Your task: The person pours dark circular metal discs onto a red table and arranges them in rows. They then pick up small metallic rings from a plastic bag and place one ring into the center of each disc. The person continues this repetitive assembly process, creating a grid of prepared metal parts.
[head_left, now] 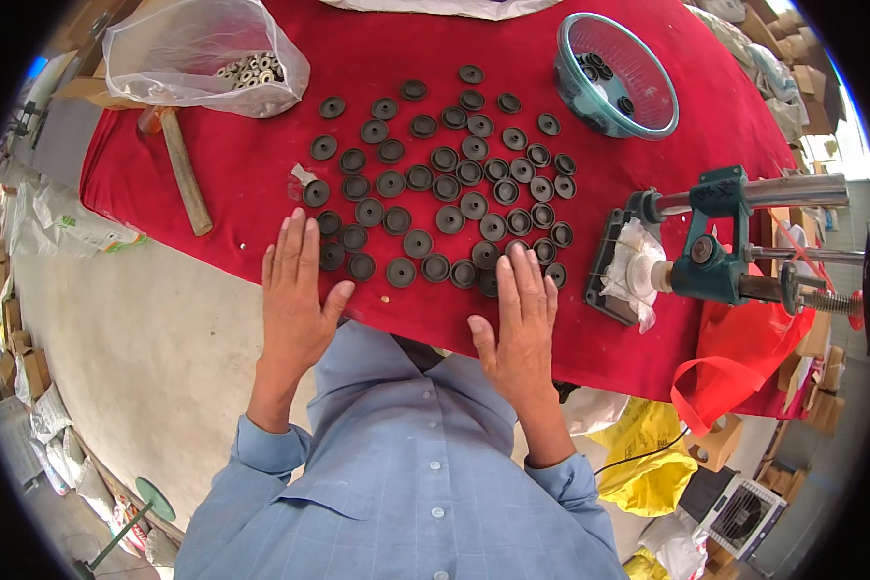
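Many round black discs (418, 243), each with a raised rim and a small hub, lie spread flat over the red tablecloth (251, 174). My left hand (298, 285) rests at the table's near edge, palm down with fingers stretched out, beside the leftmost discs. On the other side my right hand (518, 324) lies flat too, its fingertips reaching the nearest discs at the right. Neither hand holds anything. One disc at the left (316, 193) has a small white scrap (303, 175) against it.
A clear plastic bag (203, 58) holds small metal rings (252, 71). Near it lies a hammer (186, 174). At the far right stands a teal basket (617, 77) with black pieces inside. A green hand press (706, 242) and a red bag (744, 348) occupy the right side.
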`<state>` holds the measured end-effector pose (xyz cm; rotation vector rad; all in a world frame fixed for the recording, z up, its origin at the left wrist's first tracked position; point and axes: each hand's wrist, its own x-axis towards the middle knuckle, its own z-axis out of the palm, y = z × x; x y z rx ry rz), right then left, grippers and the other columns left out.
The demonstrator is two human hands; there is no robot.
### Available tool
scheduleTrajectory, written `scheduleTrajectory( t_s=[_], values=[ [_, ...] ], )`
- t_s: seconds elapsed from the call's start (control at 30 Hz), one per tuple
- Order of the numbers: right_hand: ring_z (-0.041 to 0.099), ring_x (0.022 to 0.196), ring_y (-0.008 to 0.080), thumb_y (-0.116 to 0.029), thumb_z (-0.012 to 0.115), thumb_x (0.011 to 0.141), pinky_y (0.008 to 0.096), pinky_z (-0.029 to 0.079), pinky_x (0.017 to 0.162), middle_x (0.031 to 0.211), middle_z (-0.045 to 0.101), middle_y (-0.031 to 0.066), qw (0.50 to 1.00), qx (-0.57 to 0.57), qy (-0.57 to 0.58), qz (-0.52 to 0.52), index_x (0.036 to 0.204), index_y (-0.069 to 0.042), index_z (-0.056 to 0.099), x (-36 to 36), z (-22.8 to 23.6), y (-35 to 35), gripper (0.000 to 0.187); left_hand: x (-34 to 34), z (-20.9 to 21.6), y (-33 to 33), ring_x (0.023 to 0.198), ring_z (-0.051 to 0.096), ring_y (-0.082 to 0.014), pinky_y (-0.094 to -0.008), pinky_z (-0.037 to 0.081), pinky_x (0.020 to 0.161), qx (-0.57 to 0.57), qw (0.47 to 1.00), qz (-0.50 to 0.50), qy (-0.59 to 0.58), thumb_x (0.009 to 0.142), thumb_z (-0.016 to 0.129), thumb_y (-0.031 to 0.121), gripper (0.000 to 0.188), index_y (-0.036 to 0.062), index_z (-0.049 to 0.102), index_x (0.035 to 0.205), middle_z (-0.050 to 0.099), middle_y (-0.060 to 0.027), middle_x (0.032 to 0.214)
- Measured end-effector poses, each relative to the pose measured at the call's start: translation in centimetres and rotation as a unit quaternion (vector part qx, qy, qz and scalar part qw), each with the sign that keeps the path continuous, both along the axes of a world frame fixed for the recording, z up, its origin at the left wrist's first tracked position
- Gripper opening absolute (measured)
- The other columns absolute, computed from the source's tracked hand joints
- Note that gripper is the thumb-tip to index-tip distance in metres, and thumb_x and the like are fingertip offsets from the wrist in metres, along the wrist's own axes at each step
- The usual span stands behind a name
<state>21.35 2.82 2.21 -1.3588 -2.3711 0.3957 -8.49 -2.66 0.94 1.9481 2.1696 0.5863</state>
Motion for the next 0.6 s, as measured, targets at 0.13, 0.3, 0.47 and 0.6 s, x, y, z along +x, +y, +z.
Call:
scheduleTrajectory(
  t_s=[0.13, 0.3, 0.47, 0.6],
  values=[
    [0.03, 0.162, 0.0384, -0.036, 0.067, 0.103, 0.0573, 0.02, 0.13, 0.172, 0.035, 0.022, 0.999, -0.01, 0.01, 0.034, 0.164, 0.0, 0.041, -1.1, 0.2, -0.8, 0.075, 1.3, 0.2, 0.0, 0.165, 0.022, -0.0394, -0.0575, 0.022, 0.131, -0.008, 1.0, -0.012, -0.006, 0.105, 0.064, 0.039, 0.084, 0.0009, 0.027, 0.17, 0.023, -0.0191, 0.179],
    [0.031, 0.161, 0.04, -0.034, 0.07, 0.101, 0.0575, 0.021, 0.13, 0.172, 0.036, 0.023, 0.998, -0.04, 0.014, 0.054, 0.163, 0.0, 0.043, -1.5, 0.0, -1.6, 0.076, 2.1, 0.0, 0.3, 0.166, 0.02, -0.0405, -0.0584, 0.021, 0.131, -0.032, 0.999, -0.017, 0.027, 0.105, 0.065, 0.042, 0.089, -0.0013, 0.023, 0.17, 0.019, -0.0212, 0.179],
    [0.033, 0.161, 0.0403, -0.031, 0.07, 0.1, 0.0578, 0.022, 0.13, 0.171, 0.036, 0.0233, 0.999, -0.019, 0.035, 0.023, 0.162, -0.002, 0.045, -0.9, 0.3, -1.0, 0.073, 2.3, 0.4, 0.6, 0.166, 0.018, -0.0408, -0.06, 0.019, 0.131, -0.057, 0.997, -0.03, 0.029, 0.104, 0.064, 0.044, 0.092, -0.0023, 0.021, 0.171, 0.016, -0.0221, 0.18],
    [0.034, 0.16, 0.0417, -0.031, 0.067, 0.102, 0.0582, 0.024, 0.129, 0.17, 0.038, 0.0235, 0.999, -0.006, 0.045, -0.001, 0.161, -0.002, 0.045, 0.0, 0.4, -0.1, 0.069, 1.6, 1.2, 1.5, 0.167, 0.016, -0.0407, -0.0602, 0.017, 0.132, -0.049, 0.998, -0.037, 0.028, 0.104, 0.064, 0.044, 0.091, 0.0006, 0.02, 0.172, 0.016, -0.0215, 0.18]
  ],
)
